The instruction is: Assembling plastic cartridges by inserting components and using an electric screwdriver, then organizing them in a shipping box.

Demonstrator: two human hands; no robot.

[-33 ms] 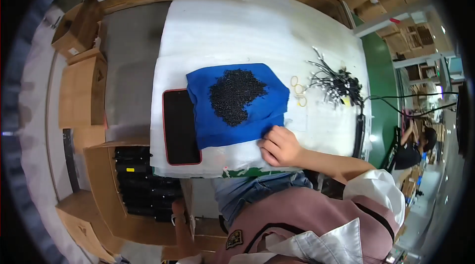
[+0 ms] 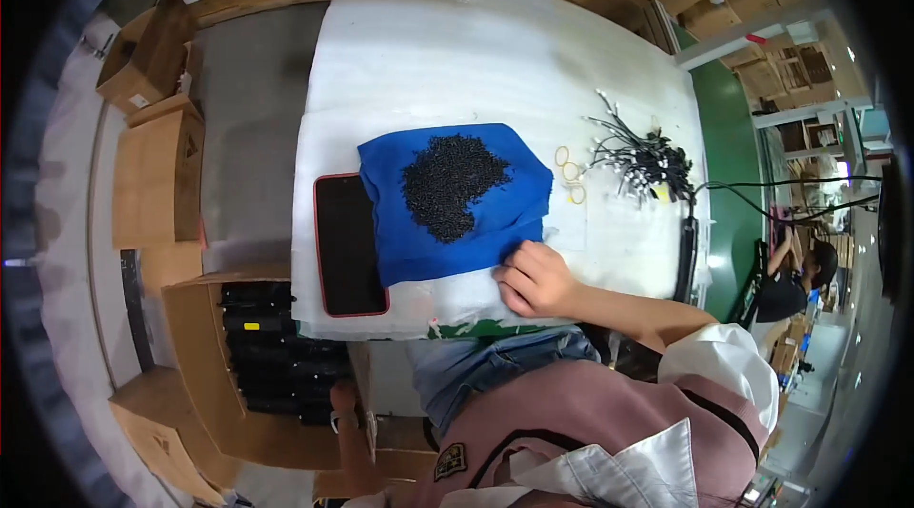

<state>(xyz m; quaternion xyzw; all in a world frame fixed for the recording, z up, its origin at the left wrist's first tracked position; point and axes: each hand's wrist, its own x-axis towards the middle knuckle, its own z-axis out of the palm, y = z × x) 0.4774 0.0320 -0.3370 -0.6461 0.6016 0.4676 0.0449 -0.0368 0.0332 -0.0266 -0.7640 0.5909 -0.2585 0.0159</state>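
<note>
My right hand [image 2: 536, 281] rests on the white-covered table in a loose fist, fingers curled under, at the near right corner of a blue cloth [image 2: 509, 222]. Nothing shows in it. On the cloth lies a heap of tiny black pieces [image 2: 447, 189], too small to make out singly. My left hand [image 2: 343, 398] hangs below the table's front edge, at the right side of an open cardboard box [image 2: 195, 356]. Long black items [image 2: 276, 356] fill that box, one with a yellow label. The left fingers are too dark and partly hidden to read.
A red-edged phone [image 2: 350, 246] lies at the cloth's left, partly under it. To the right are several thin yellow rings [image 2: 569, 168] and a bundle of black cables with white tips [image 2: 652, 160]. Cardboard boxes [image 2: 157, 175] stand left; a person [image 2: 795, 279] sits far right.
</note>
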